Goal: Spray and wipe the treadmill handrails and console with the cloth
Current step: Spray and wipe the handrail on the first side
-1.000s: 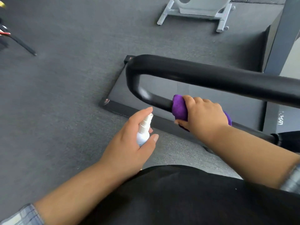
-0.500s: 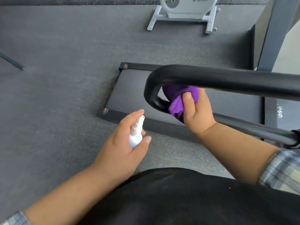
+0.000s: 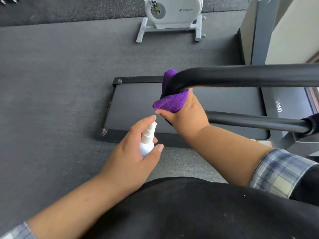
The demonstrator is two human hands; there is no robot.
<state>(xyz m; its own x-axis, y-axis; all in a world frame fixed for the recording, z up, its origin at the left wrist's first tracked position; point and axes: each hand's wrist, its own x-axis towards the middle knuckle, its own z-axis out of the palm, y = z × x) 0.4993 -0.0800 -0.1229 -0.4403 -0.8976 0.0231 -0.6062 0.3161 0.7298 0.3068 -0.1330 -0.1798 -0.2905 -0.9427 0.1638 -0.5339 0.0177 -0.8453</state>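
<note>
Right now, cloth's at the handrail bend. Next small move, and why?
Probably slide the purple cloth along the top bar of the handrail toward the console side. The right hand already wraps it round the bend; the left hand holds the spray bottle away.

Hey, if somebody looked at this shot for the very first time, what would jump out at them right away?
Probably the bright purple cloth, which the right hand presses around the curved end of the black handrail in the middle of the view. Just below it, the left hand holds a small white spray bottle, its nozzle aimed up toward the cloth. Farther off, a white exercise machine stands on the dark floor at the top.
</note>
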